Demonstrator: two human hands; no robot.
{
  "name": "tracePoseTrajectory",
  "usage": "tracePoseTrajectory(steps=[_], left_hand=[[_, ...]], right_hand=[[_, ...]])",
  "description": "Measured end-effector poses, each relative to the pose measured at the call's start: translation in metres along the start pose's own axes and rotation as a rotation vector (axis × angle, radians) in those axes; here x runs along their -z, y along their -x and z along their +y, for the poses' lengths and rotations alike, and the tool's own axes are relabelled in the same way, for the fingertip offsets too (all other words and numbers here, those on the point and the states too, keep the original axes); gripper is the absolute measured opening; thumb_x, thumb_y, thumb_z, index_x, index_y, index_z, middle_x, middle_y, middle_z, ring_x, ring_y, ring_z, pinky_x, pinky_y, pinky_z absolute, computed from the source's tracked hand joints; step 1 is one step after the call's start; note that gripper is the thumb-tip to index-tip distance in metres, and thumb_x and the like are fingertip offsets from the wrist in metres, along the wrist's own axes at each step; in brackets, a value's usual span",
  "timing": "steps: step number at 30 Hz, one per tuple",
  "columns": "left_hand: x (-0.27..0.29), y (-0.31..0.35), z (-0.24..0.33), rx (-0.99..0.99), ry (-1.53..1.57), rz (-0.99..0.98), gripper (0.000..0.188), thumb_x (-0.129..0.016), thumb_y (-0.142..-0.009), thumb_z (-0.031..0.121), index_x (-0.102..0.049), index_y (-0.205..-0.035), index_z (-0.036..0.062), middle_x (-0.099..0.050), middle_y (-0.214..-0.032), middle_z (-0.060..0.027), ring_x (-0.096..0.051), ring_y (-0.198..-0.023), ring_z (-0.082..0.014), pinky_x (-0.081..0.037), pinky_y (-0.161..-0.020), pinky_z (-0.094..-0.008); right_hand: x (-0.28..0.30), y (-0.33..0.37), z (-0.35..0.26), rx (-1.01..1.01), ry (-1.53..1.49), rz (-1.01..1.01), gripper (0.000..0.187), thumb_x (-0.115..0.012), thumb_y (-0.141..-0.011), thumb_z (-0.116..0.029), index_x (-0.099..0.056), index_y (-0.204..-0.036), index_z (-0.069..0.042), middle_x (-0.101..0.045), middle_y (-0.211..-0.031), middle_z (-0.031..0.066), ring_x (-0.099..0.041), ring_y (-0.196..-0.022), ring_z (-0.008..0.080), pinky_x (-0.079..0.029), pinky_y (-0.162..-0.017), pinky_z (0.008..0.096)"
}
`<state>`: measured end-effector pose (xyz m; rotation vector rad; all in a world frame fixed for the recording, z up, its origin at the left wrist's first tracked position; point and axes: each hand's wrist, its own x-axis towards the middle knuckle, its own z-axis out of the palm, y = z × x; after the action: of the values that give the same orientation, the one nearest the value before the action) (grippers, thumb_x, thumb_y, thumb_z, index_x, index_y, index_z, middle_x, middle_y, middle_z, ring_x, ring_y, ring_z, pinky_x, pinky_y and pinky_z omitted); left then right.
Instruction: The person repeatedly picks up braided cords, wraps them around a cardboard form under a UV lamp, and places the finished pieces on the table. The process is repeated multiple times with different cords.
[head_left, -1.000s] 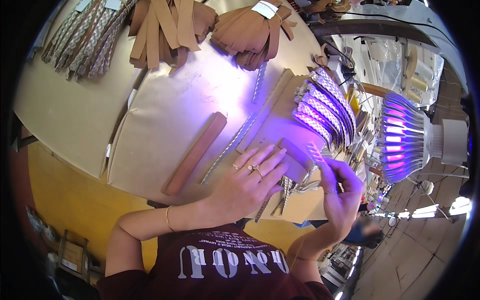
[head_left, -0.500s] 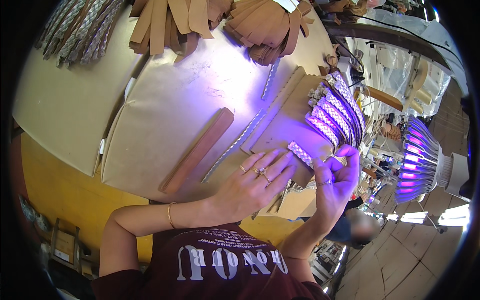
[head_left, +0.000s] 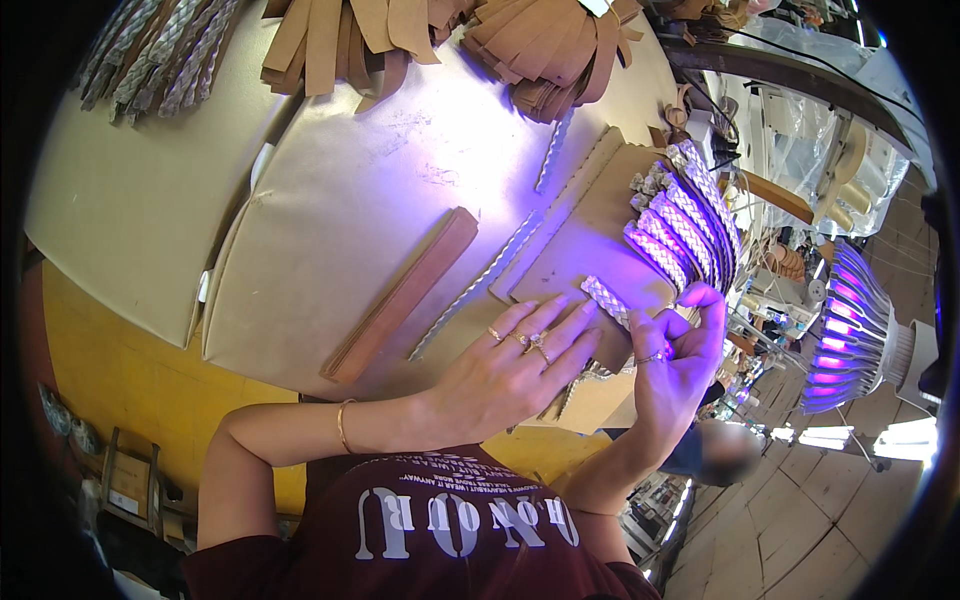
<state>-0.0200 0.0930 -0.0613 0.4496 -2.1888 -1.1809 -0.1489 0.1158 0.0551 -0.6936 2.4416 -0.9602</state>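
Note:
A short pale braided strip (head_left: 607, 299) lies on a brown cardboard board (head_left: 590, 235) under violet light. My left hand (head_left: 510, 365) rests flat on the board, fingers spread and pressing beside the strip's near end. My right hand (head_left: 675, 355) is curled at the strip's other end, fingertips pinching it. Just beyond, a row of several finished braided strips (head_left: 685, 225) lies side by side on the board.
A violet lamp (head_left: 850, 340) hangs at the right. A long brown leather strip (head_left: 405, 295) and a thin braided cord (head_left: 470, 290) lie on the beige padded tabletop (head_left: 330, 200). Bundles of tan leather strips (head_left: 545, 50) and braided bands (head_left: 150, 50) sit at the far edge.
The view has tilted, shifting everything up and right. My left hand moved from the table onto the board beside the strip. My right hand brought one braided strip onto the board.

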Motion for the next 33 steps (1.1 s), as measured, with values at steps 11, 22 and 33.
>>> tracePoseTrajectory(steps=[11,22,33], left_hand=[[-0.001,0.0,0.0,-0.004,-0.016,-0.002,0.048,-0.071,-0.084,0.024,-0.061,-0.127,0.005,-0.052,-0.141,-0.0125,-0.05,-0.129,-0.028,-0.041,-0.105,-0.0432],[-0.002,-0.013,-0.004,0.023,-0.078,-0.022,0.056,-0.064,-0.088,0.03,-0.053,-0.135,0.0025,-0.046,-0.146,-0.0165,-0.054,-0.113,-0.025,-0.045,-0.093,-0.0404],[-0.005,-0.016,-0.005,-0.034,-0.246,0.038,0.058,-0.069,-0.079,0.012,-0.056,-0.135,0.0053,-0.062,-0.131,-0.0115,-0.06,-0.103,-0.0229,-0.045,-0.09,-0.0374]], right_hand=[[-0.001,-0.001,-0.001,-0.002,-0.002,-0.002,0.035,-0.063,-0.086,0.007,-0.04,-0.107,-0.008,-0.05,-0.06,-0.0043,-0.04,-0.053,-0.0011,-0.026,-0.049,0.016],[0.005,-0.001,0.001,-0.036,0.017,-0.022,0.029,-0.065,-0.087,0.004,-0.044,-0.104,-0.006,-0.054,-0.06,-0.0019,-0.044,-0.056,0.0002,-0.031,-0.051,0.0176],[0.073,0.016,0.022,-0.022,0.388,-0.002,0.024,-0.076,-0.087,-0.019,-0.069,-0.093,0.002,-0.062,-0.068,0.0007,-0.05,-0.062,0.0056,-0.043,-0.059,0.0233]])
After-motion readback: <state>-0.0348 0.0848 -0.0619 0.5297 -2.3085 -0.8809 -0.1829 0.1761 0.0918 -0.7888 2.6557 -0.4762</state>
